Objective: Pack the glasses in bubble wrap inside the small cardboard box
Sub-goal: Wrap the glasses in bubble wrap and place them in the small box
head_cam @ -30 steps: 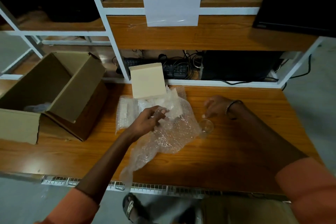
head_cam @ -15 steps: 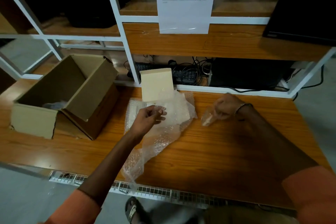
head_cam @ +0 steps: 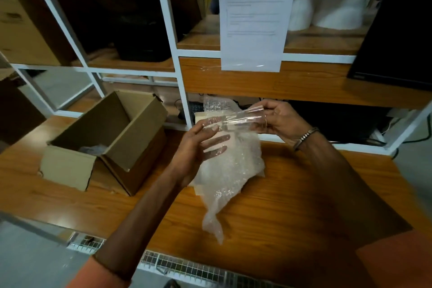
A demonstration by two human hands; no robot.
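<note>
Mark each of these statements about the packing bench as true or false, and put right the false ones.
1. The right hand holds a clear glass above the bench. True.
2. The cardboard box is taped shut. False: its flaps stand open, and something pale lies inside.
3. The left hand is against the bubble wrap, fingers spread. True.
4. The bubble wrap lies wholly inside the box. False: it hangs from the hands to the wooden bench, right of the box.
5. A printed sheet hangs on the shelf frame behind the hands. True.
</note>
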